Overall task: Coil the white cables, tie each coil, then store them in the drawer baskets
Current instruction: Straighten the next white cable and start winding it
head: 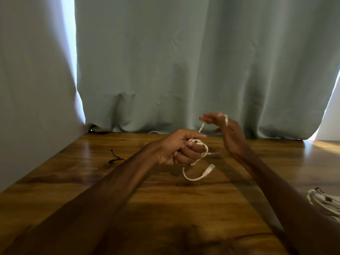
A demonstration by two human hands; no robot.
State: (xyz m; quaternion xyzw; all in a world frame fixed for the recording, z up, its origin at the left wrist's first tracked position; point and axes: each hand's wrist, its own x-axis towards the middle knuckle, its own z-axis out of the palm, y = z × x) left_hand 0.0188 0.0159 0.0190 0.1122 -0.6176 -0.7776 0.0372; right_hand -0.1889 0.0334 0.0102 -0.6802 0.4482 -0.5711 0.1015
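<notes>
White cable strung between both hands above the wooden table, short of its far edge and in front of the grey curtain. Wound in a few turns round the curled fingers of the left hand and gripped there. Dropped one small loop below that fist, ending in a plug just over the tabletop. Ran the free strand up and to the right, from the left knuckles to the right hand; lay therefore on a short diagonal, rising away from the body. Passed over the top of the right hand near the thumb. Showed the right fingers stretched leftward and only loosely bent, blurred by motion; could not tell whether pinching the strand or merely carrying it draped across.

Kept close together, right hand higher and farther out, left hand lower and nearer the body. Judged the step as mid-coil: next turn probably to be laid by swinging the right hand down and round the left fist, with slack fed from the right side.

Noted a black tie lying on the table off to the left, nearer the left hand and well apart from the coil. Noted a heap of further white cables at the right edge, beside the right forearm. Saw no drawer baskets.
</notes>
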